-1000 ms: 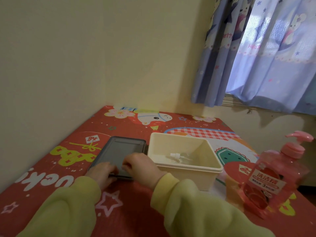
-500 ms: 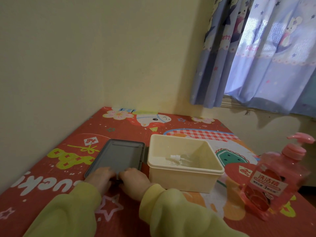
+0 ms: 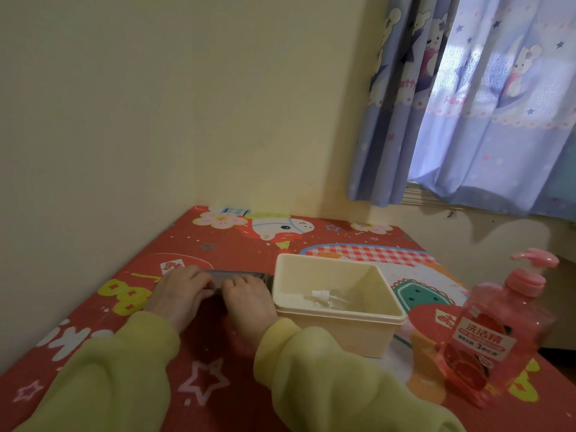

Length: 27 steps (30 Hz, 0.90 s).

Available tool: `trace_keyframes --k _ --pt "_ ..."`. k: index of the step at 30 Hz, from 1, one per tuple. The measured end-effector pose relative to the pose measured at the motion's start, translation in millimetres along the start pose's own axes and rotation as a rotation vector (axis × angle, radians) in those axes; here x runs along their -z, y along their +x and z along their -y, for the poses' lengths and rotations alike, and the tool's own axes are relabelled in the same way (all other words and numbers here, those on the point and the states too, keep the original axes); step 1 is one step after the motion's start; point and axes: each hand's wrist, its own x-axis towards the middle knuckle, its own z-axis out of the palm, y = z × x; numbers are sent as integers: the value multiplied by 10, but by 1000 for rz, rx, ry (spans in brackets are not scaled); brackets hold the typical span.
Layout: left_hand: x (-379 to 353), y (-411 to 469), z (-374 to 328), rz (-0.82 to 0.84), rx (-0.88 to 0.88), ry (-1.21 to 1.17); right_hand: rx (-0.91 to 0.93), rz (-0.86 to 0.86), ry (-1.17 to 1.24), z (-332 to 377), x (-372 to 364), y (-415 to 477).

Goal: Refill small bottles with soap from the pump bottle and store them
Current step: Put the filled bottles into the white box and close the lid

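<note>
The pump bottle (image 3: 495, 332) stands upright near the right front edge of the table cover (image 3: 202, 385). It is translucent pink, with a pink pump head and a white-and-red label facing the camera. To its left, a little apart from it, sits an open cream plastic box (image 3: 339, 325). A small clear bottle (image 3: 330, 300) with a white cap lies on its side on the box floor.

Half a second before, the dark grey lid (image 3: 237, 275) lay flat on the cover just left of the box, with both hands at its near edge. It is now raised and tilted, so that it shows only as a narrow dark strip above the knuckles, and the hands have moved farther from the camera.

The left hand (image 3: 180, 294) and the right hand (image 3: 249, 299) lie side by side, backs upward, reaching out of yellow-green sleeves (image 3: 311, 378). The fingers of each hand are held close together and curled over the lid's edge, gripping it. The thumbs are hidden beneath. The right hand sits just beside the left wall of the box; whether they touch cannot be told.

Beyond the table are a pale yellow wall (image 3: 187, 104) and, at upper right, a blue cartoon-print curtain (image 3: 467, 120).
</note>
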Motion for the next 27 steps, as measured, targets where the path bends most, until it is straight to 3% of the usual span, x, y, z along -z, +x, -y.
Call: trace_keyframes --k 2,5,10,15,20,23,27 --pt "47 4 -31 -78 63 -3 -4 -21 3 -2 134 -2" --pt "149 10 -146 -249 325 -55 -31 -42 39 -19 371 -8" --pt "351 45 -380 -458 652 -340 -129 -118 147 -55 727 -7" --pt "250 116 -463 -229 865 -553 -195 -226 296 -171 1116 -64" --pt "126 149 -761 26 958 -648 -268 -279 393 -338 1519 -194" --pt "42 202 -806 89 990 -683 -320 -294 452 -459 1736 -274" --pt "73 276 -880 51 969 -728 -360 -370 568 -631 1929 -405"
